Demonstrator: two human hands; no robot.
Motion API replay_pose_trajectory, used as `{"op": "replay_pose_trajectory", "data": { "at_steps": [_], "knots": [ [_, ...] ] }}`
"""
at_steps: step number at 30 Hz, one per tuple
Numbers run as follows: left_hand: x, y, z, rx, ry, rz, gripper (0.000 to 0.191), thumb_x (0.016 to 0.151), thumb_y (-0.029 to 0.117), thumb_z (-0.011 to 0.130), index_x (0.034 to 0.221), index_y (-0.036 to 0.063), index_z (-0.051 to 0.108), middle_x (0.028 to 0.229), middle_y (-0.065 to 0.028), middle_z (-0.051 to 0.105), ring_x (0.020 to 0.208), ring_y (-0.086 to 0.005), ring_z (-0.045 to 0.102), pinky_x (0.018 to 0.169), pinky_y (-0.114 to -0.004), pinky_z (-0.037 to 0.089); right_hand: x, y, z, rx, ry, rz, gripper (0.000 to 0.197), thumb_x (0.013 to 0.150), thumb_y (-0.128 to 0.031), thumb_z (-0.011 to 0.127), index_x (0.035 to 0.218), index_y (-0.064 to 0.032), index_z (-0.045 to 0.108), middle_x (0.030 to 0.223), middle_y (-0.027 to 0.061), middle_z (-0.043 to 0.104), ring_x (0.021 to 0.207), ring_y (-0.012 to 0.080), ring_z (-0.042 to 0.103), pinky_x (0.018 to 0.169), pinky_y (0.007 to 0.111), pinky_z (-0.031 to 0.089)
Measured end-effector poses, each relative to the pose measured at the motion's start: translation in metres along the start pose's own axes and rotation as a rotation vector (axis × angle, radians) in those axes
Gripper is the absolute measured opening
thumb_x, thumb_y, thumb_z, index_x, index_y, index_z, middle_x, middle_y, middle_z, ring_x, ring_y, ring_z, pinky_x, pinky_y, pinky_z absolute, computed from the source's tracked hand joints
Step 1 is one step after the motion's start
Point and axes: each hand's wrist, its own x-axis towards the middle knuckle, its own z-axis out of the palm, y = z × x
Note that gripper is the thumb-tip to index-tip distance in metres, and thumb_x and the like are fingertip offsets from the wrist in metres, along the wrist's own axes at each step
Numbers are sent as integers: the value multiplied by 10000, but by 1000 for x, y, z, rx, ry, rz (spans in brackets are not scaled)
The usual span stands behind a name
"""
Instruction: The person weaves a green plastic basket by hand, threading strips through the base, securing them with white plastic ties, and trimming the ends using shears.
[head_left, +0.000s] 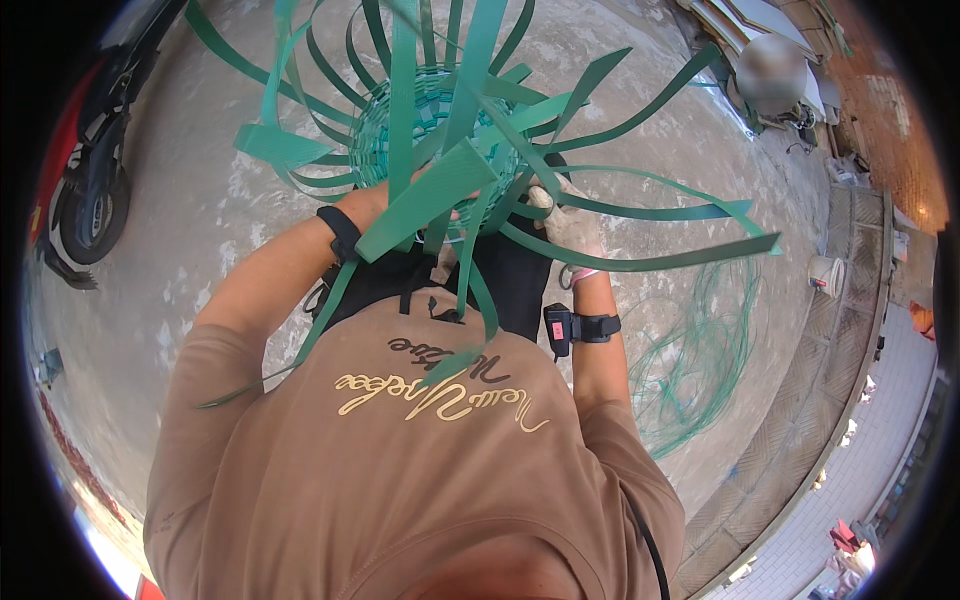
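A round basket (362, 146) of woven green plastic strapping rests at my lap, with long loose strap ends fanning out from its rim. My left hand (366, 205) grips the basket's near left side, its fingers reaching inside. A wide green strap (427, 199) crosses in front and hides much of that hand. On the right, my right hand (564, 217) wears a pale, soiled glove and holds the basket's wall among the strap ends. Its fingertips are partly covered by straps. Dark bands sit on both arms, the right one carrying a small device (556, 330).
A loose tangle of thin green strands (694, 360) lies on the concrete floor (202, 180) to my right. Beyond it stands a white bucket (825, 274) by a tiled strip (799, 375). A red motorcycle's wheel (94, 214) is at left. Someone sits at upper right, blurred.
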Motion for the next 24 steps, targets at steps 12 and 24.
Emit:
{"op": "replay_pose_trajectory", "data": {
  "at_steps": [12, 24],
  "knots": [
    [0, -6, 11, 214, 7, -23, 465, 892, 243, 578, 1345, 169, 501, 1465, -72, 388, 1372, -292, 324, 1147, -505, 204, 25, 15, 25, -526, 136, -207, 218, 901, -204, 606, 844, 7, 609, 786, 247, 609, 753, 437, 581, 625, 476, 450],
    [9, 13, 6, 538, -119, -84, 528, 892, 319, 596, 1396, 255, 455, 1504, -14, 341, 1417, -225, 250, 1164, -478, 138, -84, -36, -63, -516, 283, -11, 248, 940, -206, 554, 898, 25, 635, 665, 186, 585, 596, 224, 549, 592, 343, 454]
  ]
}}
